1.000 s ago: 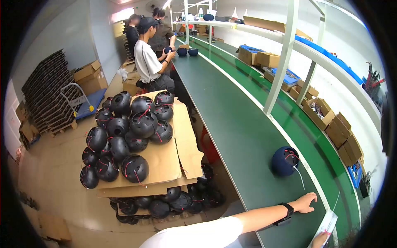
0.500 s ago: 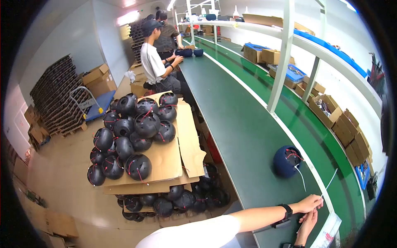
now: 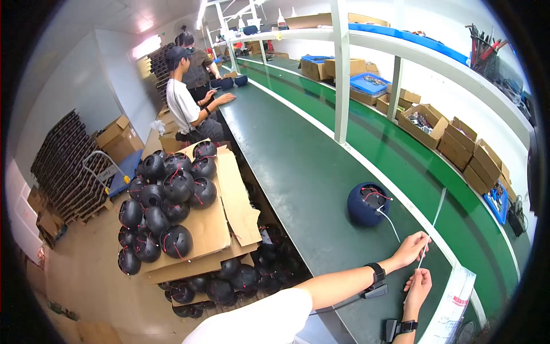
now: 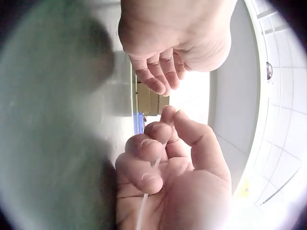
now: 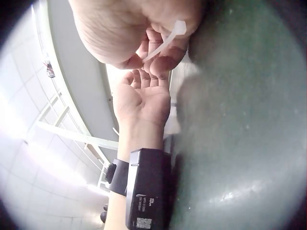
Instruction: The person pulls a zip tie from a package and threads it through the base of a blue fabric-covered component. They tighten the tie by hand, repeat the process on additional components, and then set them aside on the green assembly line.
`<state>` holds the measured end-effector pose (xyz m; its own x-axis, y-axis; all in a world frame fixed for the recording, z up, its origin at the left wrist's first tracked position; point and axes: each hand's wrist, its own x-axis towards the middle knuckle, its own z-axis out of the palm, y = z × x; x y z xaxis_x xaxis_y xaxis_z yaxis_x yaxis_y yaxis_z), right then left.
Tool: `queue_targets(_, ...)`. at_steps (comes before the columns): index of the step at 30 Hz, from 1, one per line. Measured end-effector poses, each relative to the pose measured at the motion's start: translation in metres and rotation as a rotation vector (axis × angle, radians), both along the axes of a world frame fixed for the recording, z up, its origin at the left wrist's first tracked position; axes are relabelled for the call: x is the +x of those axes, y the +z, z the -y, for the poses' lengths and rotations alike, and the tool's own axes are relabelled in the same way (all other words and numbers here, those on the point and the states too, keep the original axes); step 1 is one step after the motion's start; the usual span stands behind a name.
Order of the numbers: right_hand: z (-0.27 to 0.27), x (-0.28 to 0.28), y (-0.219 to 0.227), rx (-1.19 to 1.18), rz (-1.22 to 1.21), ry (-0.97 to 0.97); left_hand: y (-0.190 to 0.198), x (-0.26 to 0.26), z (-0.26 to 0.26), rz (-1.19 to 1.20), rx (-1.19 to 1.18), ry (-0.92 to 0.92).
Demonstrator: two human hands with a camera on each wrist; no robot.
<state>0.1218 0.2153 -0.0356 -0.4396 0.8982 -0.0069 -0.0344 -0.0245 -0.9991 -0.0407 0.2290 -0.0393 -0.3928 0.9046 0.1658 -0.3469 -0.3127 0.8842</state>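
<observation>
In the head view my left hand (image 3: 412, 249) and right hand (image 3: 420, 284) are close together over the green worktop (image 3: 286, 155). A long white cable tie (image 3: 439, 209) runs up from the right hand, through the left fingertips and out beyond them. My right hand (image 4: 168, 167) pinches it under curled fingers in the left wrist view. Its square head (image 5: 180, 28) pokes out towards the right wrist. The left hand (image 5: 142, 103) has bent fingers, their tips partly hidden behind the right hand. Beyond the hands sits a navy round shell (image 3: 361, 209), with red wires and a white strip hanging from its opening.
A clear printed packet (image 3: 458, 298) lies by the worktop's right edge. Black round shells (image 3: 177, 186) are heaped on cardboard (image 3: 215, 232) at left. A white post (image 3: 341, 74) and shelf rail stand at right, before cardboard boxes (image 3: 424, 123). People (image 3: 183, 97) stand further along.
The right hand has come up from the packet to meet the left, and the cable tie now stretches between them. The head view has turned right. The navy shell stays put.
</observation>
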Motion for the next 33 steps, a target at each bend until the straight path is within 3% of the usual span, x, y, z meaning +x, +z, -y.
queue_targets(5,0.011,0.000,0.016,-0.011,0.111,0.011,0.006,0.002,0.004,0.017,0.008,0.014)
queue_targets(8,0.008,0.001,0.012,-0.076,0.076,0.056,-0.006,-0.006,0.001,-0.111,-0.018,-0.001)
queue_targets(10,0.018,-0.001,0.024,-0.096,0.053,0.025,0.015,-0.003,0.016,-0.104,-0.035,0.028)
queue_targets(12,0.018,-0.003,0.026,-0.073,0.084,0.010,0.007,-0.003,0.012,-0.112,-0.030,0.019)
queue_targets(15,0.013,-0.006,0.020,-0.041,0.053,0.009,0.020,-0.003,0.022,-0.291,-0.017,0.078)
queue_targets(16,0.014,-0.006,0.022,-0.052,0.029,-0.016,0.024,0.001,0.022,-0.406,0.093,0.196)
queue_targets(17,0.015,-0.009,0.025,-0.061,0.003,-0.037,0.026,0.001,0.026,-0.471,0.037,0.163)
queue_targets(18,0.015,-0.009,0.026,-0.066,-0.025,-0.056,0.050,0.000,0.041,-0.538,-0.016,0.132)
queue_targets(21,0.013,-0.006,0.023,-0.069,-0.071,-0.040,0.110,-0.006,0.090,-0.724,0.132,0.235)
queue_targets(23,0.014,-0.007,0.025,-0.079,-0.076,-0.039,0.142,-0.028,0.128,-0.913,0.301,0.538)
queue_targets(26,0.016,-0.009,0.030,-0.108,-0.059,-0.037,0.140,-0.102,0.174,-1.106,-0.063,0.863)
queue_targets(28,0.016,-0.010,0.033,-0.112,-0.043,-0.044,0.115,-0.143,0.182,-1.252,-0.321,0.899)
queue_targets(29,0.016,-0.010,0.034,-0.110,-0.041,-0.041,0.084,-0.174,0.182,-1.247,-0.355,0.741)
queue_targets(30,0.017,-0.012,0.033,-0.107,-0.039,-0.035,0.072,-0.181,0.178,-1.213,-0.371,0.695)
queue_targets(33,0.016,-0.012,0.031,-0.099,-0.067,-0.026,0.071,-0.182,0.165,-1.152,-0.451,0.593)
